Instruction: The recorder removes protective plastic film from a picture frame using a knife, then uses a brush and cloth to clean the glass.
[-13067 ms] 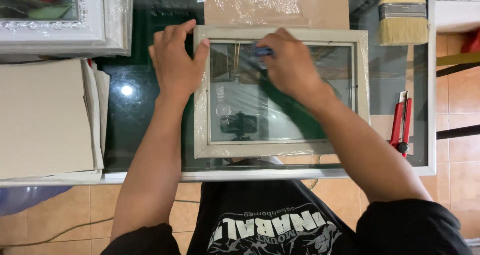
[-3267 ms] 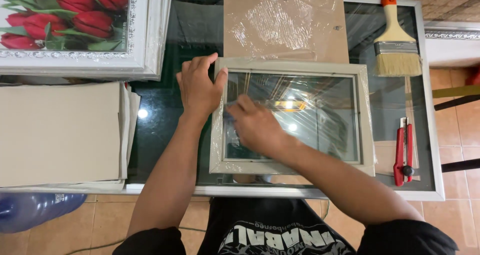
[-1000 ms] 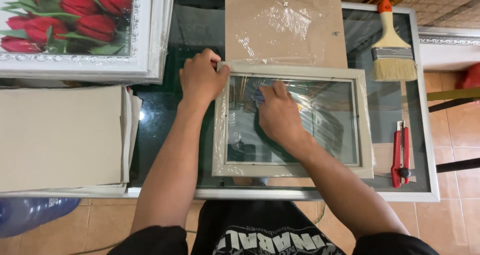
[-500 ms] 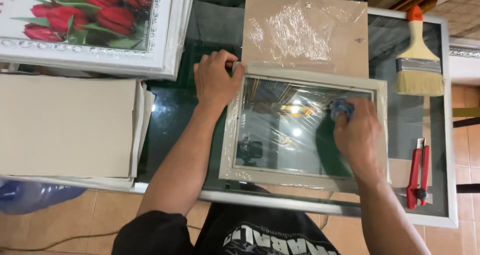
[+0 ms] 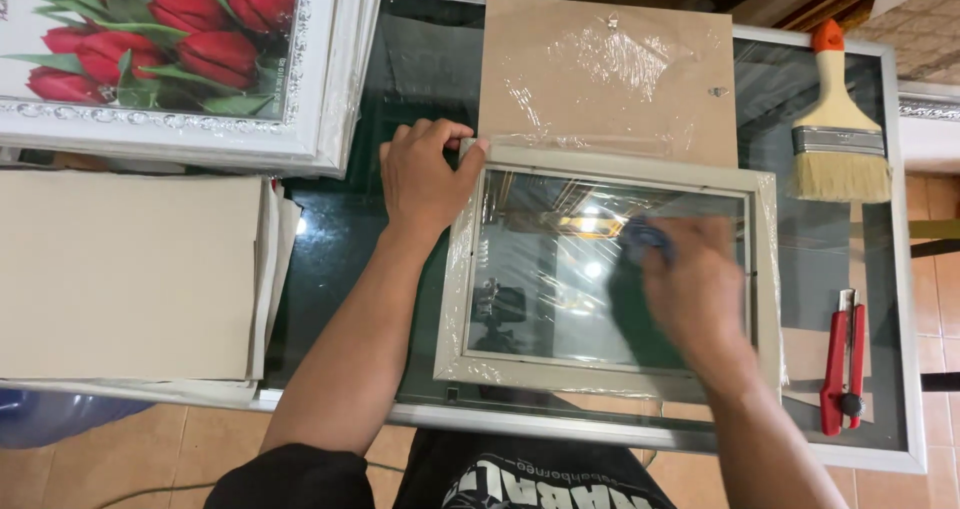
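View from above of a glass-topped table (image 5: 420, 59) at which 1 person works with 2 bare hands. A pale grey picture frame (image 5: 610, 169), partly sheathed in clear film, lies flat near the front edge of the table, its glass pane (image 5: 545, 269) facing up and mirroring lights overhead. The left hand (image 5: 420, 174) rests on the upper left corner of the frame, fingers curled over the edge and thumb pressed against the moulding, pinning it down. The right hand (image 5: 695, 289) lies on the right half of the pane, motion-blurred; its fingers are bent around a small blue cloth or pad (image 5: 645, 241), of which only a tip shows, so the exact grip cannot be told. Behind the frame lies a brown backing board (image 5: 610, 69) under crinkled film. To the right are 1 flat paintbrush (image 5: 838, 134) and 1 red utility knife (image 5: 845, 359), well apart from the hands. To the left sit a stack of grey boards (image 5: 130, 274) and a white-framed picture of red tulips (image 5: 170, 59).

Risks, as judged: hard pressure on the pane could crack it; if the left hand slackens, the frame may skid toward the near table edge; a wide sweep could reach the knife.
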